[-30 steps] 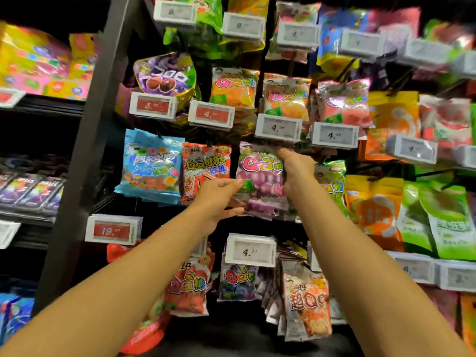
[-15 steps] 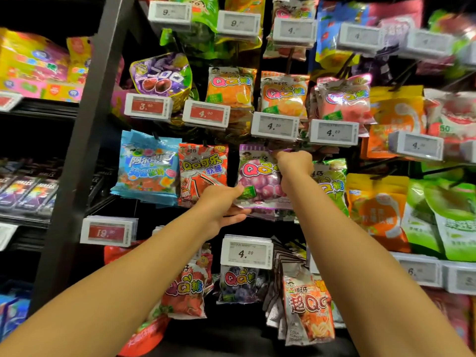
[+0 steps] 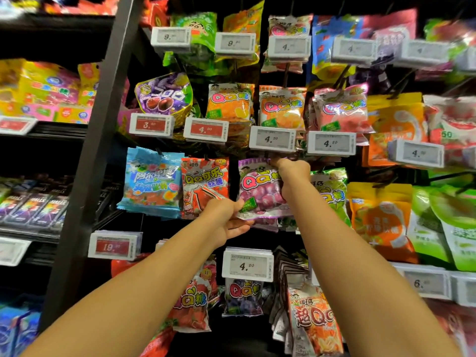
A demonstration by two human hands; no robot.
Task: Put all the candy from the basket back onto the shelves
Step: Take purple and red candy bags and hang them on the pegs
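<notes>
A purple grape candy bag (image 3: 257, 189) hangs in the middle row of the candy rack, between a red cola candy bag (image 3: 204, 185) and a green candy bag (image 3: 332, 194). My left hand (image 3: 226, 219) pinches the purple bag's lower left corner from below. My right hand (image 3: 292, 173) grips the bag's top right corner, just under a white price tag (image 3: 272, 139). The peg the bag hangs on is hidden behind the bag and my right hand. The basket is out of view.
Rows of candy bags hang above, below and to both sides, each row fronted by price tags. A blue bag (image 3: 152, 182) hangs left of the cola bag. A dark upright post (image 3: 95, 155) divides this rack from shelves of boxed sweets on the left.
Both hands stay on the purple bag. The bag has shifted slightly up and back toward the rack, and the view has moved closer.
</notes>
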